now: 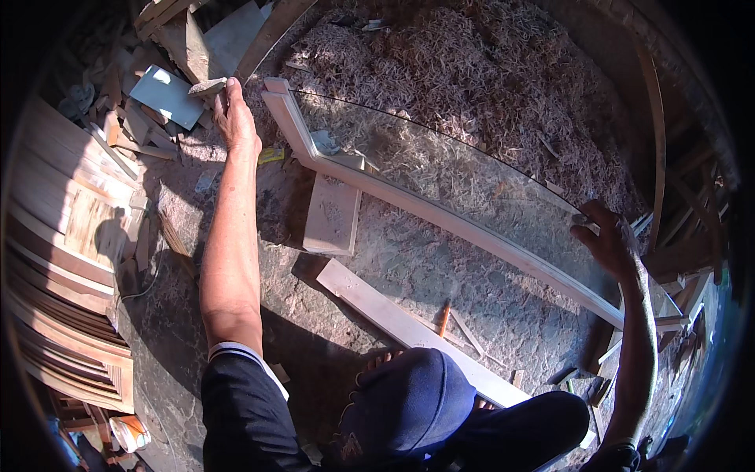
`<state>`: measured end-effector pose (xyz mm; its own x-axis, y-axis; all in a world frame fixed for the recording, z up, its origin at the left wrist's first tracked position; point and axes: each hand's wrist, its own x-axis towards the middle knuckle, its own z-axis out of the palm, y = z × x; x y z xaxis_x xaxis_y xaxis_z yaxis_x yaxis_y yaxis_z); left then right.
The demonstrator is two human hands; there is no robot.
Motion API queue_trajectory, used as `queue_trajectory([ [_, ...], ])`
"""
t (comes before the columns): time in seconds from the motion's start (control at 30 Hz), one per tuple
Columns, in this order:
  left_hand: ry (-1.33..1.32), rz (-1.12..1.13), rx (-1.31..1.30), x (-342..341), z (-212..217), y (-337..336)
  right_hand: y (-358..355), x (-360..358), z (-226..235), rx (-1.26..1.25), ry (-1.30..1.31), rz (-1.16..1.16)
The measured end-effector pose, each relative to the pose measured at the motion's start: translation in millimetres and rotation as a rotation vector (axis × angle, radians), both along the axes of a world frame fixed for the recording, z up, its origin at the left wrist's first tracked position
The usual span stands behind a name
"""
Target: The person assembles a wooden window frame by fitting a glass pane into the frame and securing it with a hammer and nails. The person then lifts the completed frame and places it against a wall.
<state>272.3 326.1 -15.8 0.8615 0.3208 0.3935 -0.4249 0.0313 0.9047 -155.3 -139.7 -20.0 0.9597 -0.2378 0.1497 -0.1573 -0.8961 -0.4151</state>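
Glass pane (pixel 440 169): lies along pale wooden frame (pixel 472 231), stretches leftward from grip. Right hand (pixel 607 234): nearly closed, pinches pane's corner between thumb and fingers. Left hand (pixel 235 124): closed on small greyish piece (pixel 206 87), beyond pane's opposite end.

Wood shavings (pixel 487 71) heaped at top; slatted wooden panels (pixel 67 311) left; white-orange bucket (pixel 130 433) below.

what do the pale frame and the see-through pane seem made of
Pale frame: probably unpainted wood, judging by its pale, matte surface and squared edges.
See-through pane: likely glass, smooth and clear, as the shavings show through it; clear plastic remains possible.
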Motion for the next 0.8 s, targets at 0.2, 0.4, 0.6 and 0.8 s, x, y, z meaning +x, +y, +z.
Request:
queue_trajectory([
  [0.2,0.224,-0.311,0.051,65,-6,-8,35,35,29,-0.140,0.200,-0.010],
  [0.4,0.236,-0.308,0.220,84,-20,-23,29,49,29,-0.108,0.288,0.030],
  [0.6,0.174,-0.147,0.083,90,-40,-23,32,50,36,-0.106,0.312,0.017],
  [0.8,0.373,0.102,-0.074,111,-43,-23,35,46,37,-0.071,0.332,0.013],
])
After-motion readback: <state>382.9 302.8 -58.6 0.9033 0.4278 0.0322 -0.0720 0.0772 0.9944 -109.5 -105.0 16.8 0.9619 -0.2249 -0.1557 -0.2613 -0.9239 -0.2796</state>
